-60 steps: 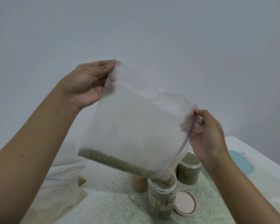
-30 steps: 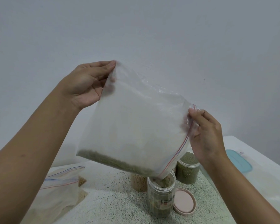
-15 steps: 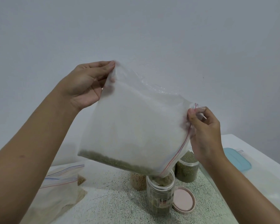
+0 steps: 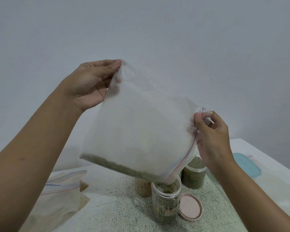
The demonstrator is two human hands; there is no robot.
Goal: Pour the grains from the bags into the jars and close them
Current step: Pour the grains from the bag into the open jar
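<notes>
Both hands, left hand (image 4: 89, 84) and right hand (image 4: 213, 136), pinch the tilted clear zip bag (image 4: 141, 131); green grains (image 4: 117, 166) slide toward the open jar (image 4: 166, 203), label unreadable.

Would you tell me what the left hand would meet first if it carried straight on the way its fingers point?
The left hand pinches the raised corner of the bag, fingers pointing rightward; beyond that corner only bare wall shows, so the way looks free, though depth is unclear.
</notes>
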